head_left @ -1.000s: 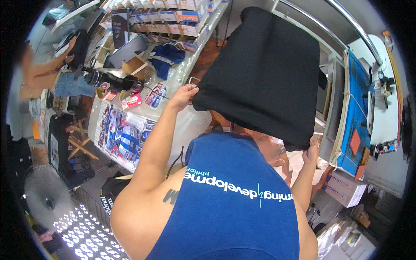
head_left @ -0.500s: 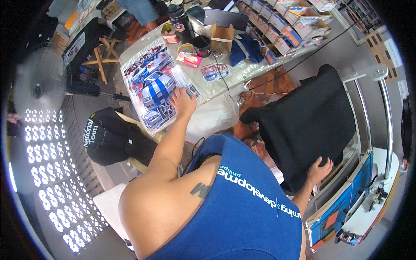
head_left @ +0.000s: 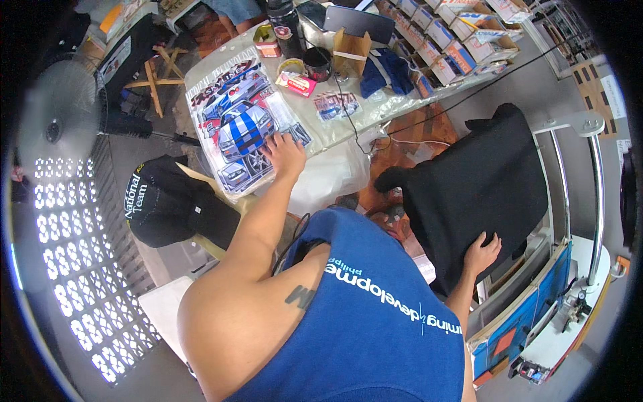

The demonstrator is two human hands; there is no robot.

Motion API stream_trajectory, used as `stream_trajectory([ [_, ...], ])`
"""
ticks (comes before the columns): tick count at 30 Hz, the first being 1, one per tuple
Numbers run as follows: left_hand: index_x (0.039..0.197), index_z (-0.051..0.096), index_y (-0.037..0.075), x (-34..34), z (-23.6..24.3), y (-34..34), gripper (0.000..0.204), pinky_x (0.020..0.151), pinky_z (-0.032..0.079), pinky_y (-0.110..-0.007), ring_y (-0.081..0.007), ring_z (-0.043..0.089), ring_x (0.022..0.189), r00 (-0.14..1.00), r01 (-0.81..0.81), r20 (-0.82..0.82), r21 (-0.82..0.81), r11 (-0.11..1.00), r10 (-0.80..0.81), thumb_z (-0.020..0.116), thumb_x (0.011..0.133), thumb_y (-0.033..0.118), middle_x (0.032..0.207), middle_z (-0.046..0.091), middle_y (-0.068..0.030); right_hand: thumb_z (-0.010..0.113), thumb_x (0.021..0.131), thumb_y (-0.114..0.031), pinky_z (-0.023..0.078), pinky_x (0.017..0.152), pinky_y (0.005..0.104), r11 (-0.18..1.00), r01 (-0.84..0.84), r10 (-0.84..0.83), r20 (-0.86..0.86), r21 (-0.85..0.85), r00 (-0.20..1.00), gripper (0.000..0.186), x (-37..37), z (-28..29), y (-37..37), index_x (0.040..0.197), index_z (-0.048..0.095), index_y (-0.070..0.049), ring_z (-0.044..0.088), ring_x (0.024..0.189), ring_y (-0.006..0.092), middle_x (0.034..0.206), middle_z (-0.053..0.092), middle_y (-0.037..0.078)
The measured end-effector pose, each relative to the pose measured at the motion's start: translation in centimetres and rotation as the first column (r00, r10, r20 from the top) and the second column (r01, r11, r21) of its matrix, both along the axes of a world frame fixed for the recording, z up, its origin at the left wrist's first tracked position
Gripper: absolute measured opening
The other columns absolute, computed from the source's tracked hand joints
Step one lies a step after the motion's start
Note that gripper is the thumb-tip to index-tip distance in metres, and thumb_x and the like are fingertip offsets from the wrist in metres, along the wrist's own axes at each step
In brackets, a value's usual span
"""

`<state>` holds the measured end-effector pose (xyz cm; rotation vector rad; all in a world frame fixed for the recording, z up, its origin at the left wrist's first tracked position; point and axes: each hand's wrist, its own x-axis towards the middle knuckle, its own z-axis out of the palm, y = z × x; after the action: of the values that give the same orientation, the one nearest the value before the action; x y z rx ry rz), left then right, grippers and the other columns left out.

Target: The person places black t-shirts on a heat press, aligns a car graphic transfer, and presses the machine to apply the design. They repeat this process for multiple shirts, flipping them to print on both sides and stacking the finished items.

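Observation:
My left hand lies with its fingers spread on the near right edge of a car print, a sheet with blue and silver cars. The print lies on a plastic-covered table. On the other side, my right hand rests with fingers apart on the lower part of a black garment. The garment is draped flat over a board beside a metal frame; the board itself is hidden beneath it. Neither hand grips anything.
A spinning fan and a black cap are at left. Cups, a black tumbler and a pink packet stand on the table. Cardboard bins line the back right. A framed blue screen stands at lower right; a cable crosses the table.
My right hand has moved left and upward onto the black garment. My left hand stays on the print. The view has shifted slightly.

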<state>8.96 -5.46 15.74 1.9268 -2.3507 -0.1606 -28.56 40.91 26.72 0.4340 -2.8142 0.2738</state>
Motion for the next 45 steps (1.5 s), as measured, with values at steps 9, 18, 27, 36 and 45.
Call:
stream_trajectory([
  [9, 0.128, 0.057, 0.008, 3.2, 1.2, -5.6, 0.032, 0.092, 0.057, -0.054, -0.0449, 0.069, 0.109, 0.972, -0.158, -0.149, 0.152, 0.976, 0.18, 0.051, 0.097, 0.011, 0.117, 0.071, -0.0238, 0.058, 0.103, -0.04, 0.032, 0.12, 0.0571, 0.999, 0.033, -0.033, 0.008, 0.031, 0.999, 0.054, 0.0, -0.2, 0.1, 0.143, 0.057, -0.003, 0.044, 0.145, 0.0423, 0.154, 0.049, 0.025],
  [18, 0.104, 0.069, -0.005, 9.8, 19.7, -10.0, 0.05, 0.082, 0.052, -0.051, -0.0466, 0.069, 0.091, 0.894, -0.365, -0.407, -0.419, 0.831, 0.187, 0.059, 0.105, 0.044, 0.1, 0.072, -0.0289, 0.07, 0.091, -0.02, 0.034, 0.119, 0.054, 0.968, -0.077, 0.087, 0.03, -0.239, 0.996, 0.044, 0.8, 2.9, 0.1, 0.13, 0.065, 0.0, 0.049, 0.138, 0.0451, 0.146, 0.055, 0.027],
  [27, 0.092, 0.067, 0.004, -22.0, 26.3, 22.9, 0.009, 0.078, 0.055, -0.047, -0.0359, 0.07, 0.082, -0.04, 0.966, -0.42, -0.249, 0.073, -0.907, 0.07, 0.087, 0.011, 0.085, 0.069, -0.0149, 0.072, 0.101, -0.029, 0.055, 0.091, 0.0314, 0.128, 0.644, 0.71, 0.523, -0.754, 0.471, 0.039, 3.8, 10.0, -3.0, 0.125, 0.069, 0.001, 0.068, 0.104, 0.0175, 0.112, 0.074, 0.012],
  [36, 0.136, 0.064, 0.005, -30.6, 20.0, 24.3, 0.051, 0.116, 0.038, -0.053, -0.0464, 0.053, 0.132, -0.229, 0.97, -0.331, -0.15, -0.189, -0.915, 0.072, 0.092, 0.03, 0.134, 0.063, -0.0234, 0.062, 0.103, -0.016, 0.057, 0.083, 0.0384, 0.033, 0.5, 0.304, 0.486, -0.865, 0.82, 0.038, -2.4, 3.2, 3.2, 0.136, 0.058, 0.003, 0.07, 0.1, 0.0231, 0.118, 0.07, 0.013],
  [45, 0.105, 0.067, 0.001, -43.4, 19.8, 19.8, 0.019, 0.089, 0.052, -0.046, -0.0384, 0.064, 0.1, -0.207, 0.939, -0.589, -0.343, 0.01, -0.781, 0.07, 0.088, 0.009, 0.102, 0.066, -0.0197, 0.068, 0.094, -0.006, 0.057, 0.083, 0.0346, 0.315, 0.664, 0.103, 0.72, -0.678, 0.686, 0.026, -8.3, 3.6, 3.6, 0.116, 0.069, 0.007, 0.072, 0.092, 0.0208, 0.103, 0.076, 0.014],
])
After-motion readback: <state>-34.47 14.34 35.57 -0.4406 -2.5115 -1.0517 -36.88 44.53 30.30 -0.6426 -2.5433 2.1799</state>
